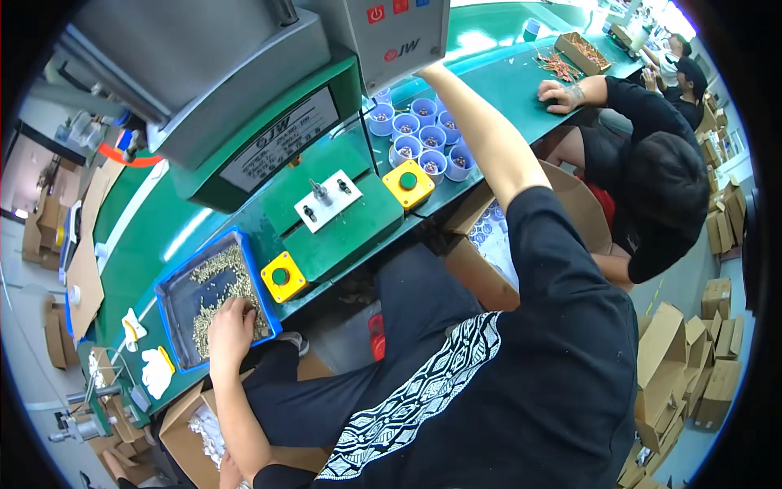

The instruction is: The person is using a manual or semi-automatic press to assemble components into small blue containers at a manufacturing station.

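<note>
My left hand lies palm down in a blue tray at the bench's near left, fingers curled into a pile of small brass-coloured metal parts. My right arm stretches up and away past a cluster of blue cups that hold small parts. Its hand is hidden behind the grey control box of a green press machine. A white fixture plate with upright pins sits on the press bed between two yellow boxes with green buttons.
A co-worker in black sits to my right, one hand on the green bench near a cardboard box of copper-coloured parts. An open carton stands by my knee. Several cartons are stacked on the floor at right. White cloths lie left of the tray.
</note>
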`<state>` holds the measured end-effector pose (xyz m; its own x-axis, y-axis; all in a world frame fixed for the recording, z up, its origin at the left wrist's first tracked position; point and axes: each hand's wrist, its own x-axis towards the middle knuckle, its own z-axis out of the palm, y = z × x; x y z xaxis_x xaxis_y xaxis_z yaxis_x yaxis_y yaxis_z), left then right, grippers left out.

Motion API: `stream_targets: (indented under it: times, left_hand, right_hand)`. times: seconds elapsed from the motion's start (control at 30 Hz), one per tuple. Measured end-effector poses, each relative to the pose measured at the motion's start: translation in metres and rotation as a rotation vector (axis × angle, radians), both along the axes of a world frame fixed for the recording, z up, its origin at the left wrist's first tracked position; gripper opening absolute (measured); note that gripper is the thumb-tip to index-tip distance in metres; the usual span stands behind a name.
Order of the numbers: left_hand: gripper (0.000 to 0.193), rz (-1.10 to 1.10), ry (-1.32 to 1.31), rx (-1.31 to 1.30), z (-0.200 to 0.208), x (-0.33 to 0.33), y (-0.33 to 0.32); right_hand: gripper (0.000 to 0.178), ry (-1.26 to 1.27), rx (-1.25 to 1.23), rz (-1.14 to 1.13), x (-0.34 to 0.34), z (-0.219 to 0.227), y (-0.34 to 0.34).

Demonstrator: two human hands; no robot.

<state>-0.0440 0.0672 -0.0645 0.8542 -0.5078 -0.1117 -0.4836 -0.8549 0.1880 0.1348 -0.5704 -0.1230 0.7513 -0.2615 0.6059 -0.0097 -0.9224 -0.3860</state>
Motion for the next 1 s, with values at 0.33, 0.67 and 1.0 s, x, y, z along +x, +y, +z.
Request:
stream_targets:
  times: [0.33,0.67,1.0]
  left_hand:
    - [0.009,-0.029,0.222,-0.058,0.003,0.031,0.011]
    - [0.009,0.074,0.347,-0.112,-0.013,0.058,0.007]
    - [0.009,0.004,0.342,-0.084,-0.002,0.055,0.008]
  right_hand:
    - [0.046,0.193,0.011,0.206,-0.134,0.044,0.007]
    - [0.032,-0.050,0.060,0.075,-0.280,-0.017,-0.001]
    - [0.027,-0.359,0.662,-0.071,-0.276,-0.020,0.041]
